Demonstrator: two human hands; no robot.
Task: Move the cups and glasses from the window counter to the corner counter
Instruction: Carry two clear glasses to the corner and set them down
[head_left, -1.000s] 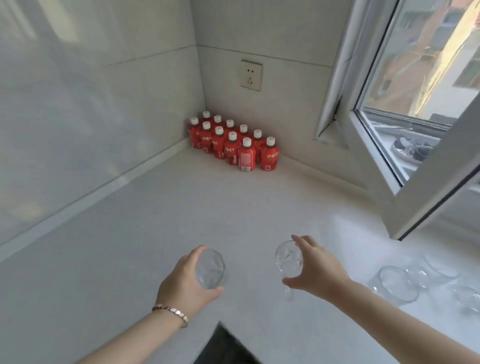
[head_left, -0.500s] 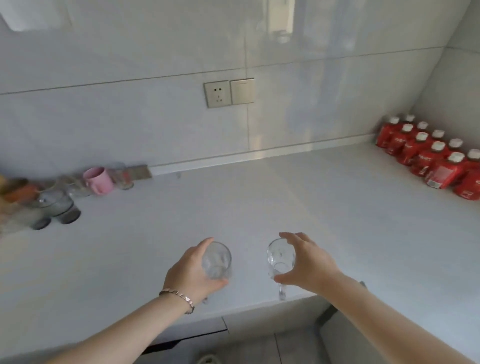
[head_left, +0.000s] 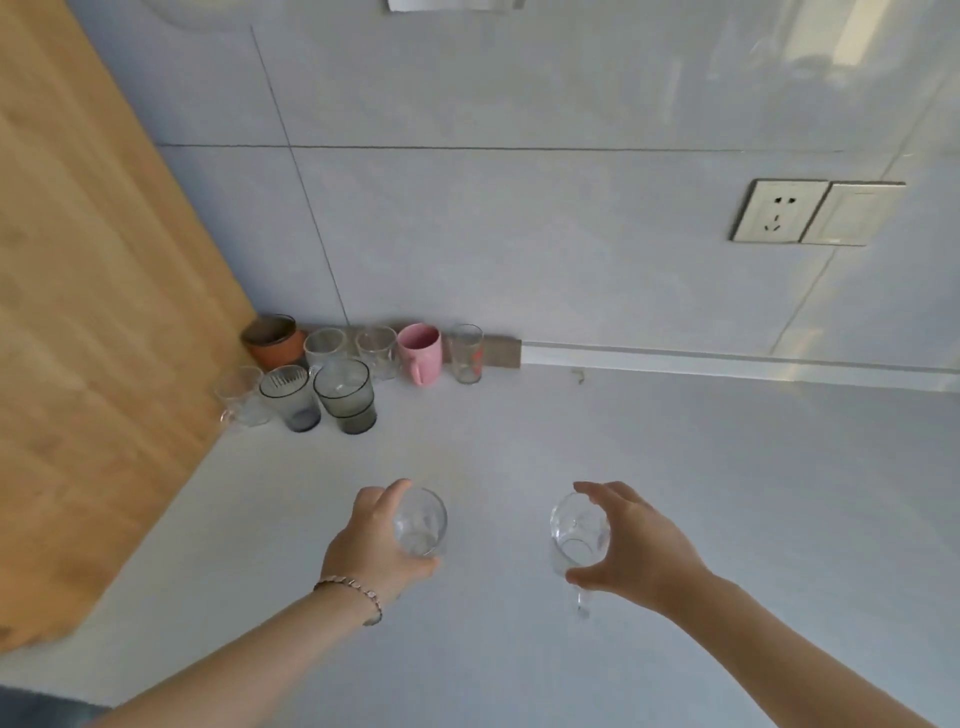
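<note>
You held 1 clear glass (head_left: 420, 522) in your left hand (head_left: 376, 545) and 1 more (head_left: 579, 532) in your right hand (head_left: 631, 551), fingers wrapped around each, above the counter (head_left: 675, 493). Setting them among the crowded cups (head_left: 343, 369) in the corner risked knocking one over. No writing was legible.

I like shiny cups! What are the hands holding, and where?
Each holds a clear glass by its side: left hand one glass, right hand another.

pink mug (head_left: 421, 353), wood-grain panel (head_left: 93, 291)
</note>
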